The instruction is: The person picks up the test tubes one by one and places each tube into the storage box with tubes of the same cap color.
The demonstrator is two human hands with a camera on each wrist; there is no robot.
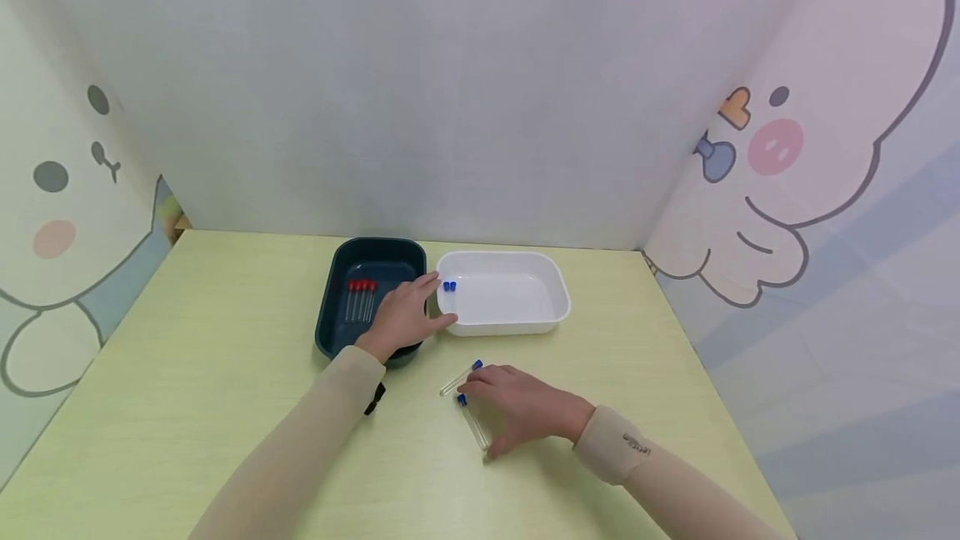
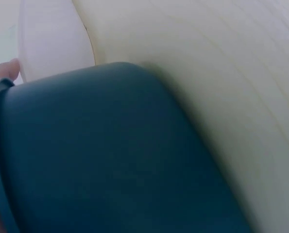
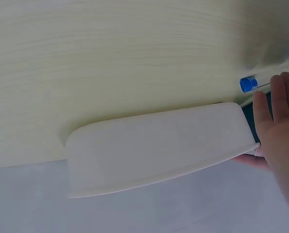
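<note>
My left hand (image 1: 405, 315) reaches over the dark blue tray (image 1: 325, 315). Its fingers and thumb spread at the left end of the white tray (image 1: 561, 307). Two blue-capped tubes (image 1: 449, 287) lie inside that white tray near those fingertips. Over the table, my right hand (image 1: 525, 407) spans a clear tube with a blue cap (image 1: 474, 425), fingertips close to the cap and thumb at the other end. Just beyond it lies another blue-capped tube (image 1: 459, 379), right by the right fingertips. In the right wrist view the right hand's fingers (image 3: 279, 94) look fairly straight.
Several red-capped tubes (image 1: 361, 300) lie side by side in the dark blue tray. Both trays stand side by side on the pale yellow table (image 1: 240, 340), near the grey back wall (image 1: 420, 107). Cartoon-printed panels (image 1: 832, 290) flank the table.
</note>
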